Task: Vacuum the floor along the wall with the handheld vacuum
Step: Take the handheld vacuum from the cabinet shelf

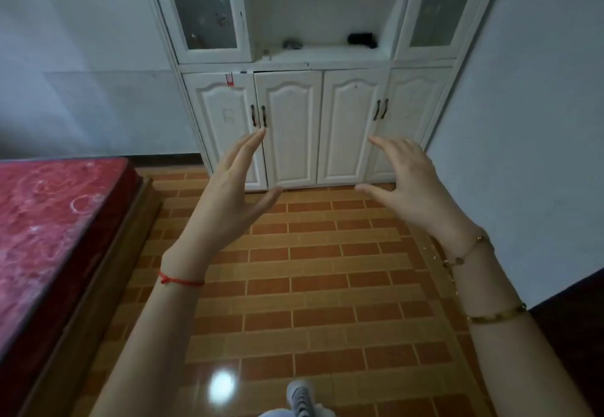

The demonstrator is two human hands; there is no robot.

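1. Head view: the left hand [228,194] and the right hand [413,184] are both held up in the air with fingers spread and nothing in them, palms turned toward each other, in front of the white cabinet [304,122].
2. The handheld vacuum is not visible anywhere in this view, so the first risk is simply delay: the person must find it (perhaps it is behind, or in the cabinet, I cannot tell).
3. Small pale crumbs [436,255] lie on the tiled floor [310,286] close to the right wall [523,122]. A step there can scatter them or press them into the joints.
4. The floor looks glossy (a lamp reflects in it), so a quick step may slip.
5. The bed [49,237] stands near on the left; when bending low, the left elbow can hit its wooden edge.
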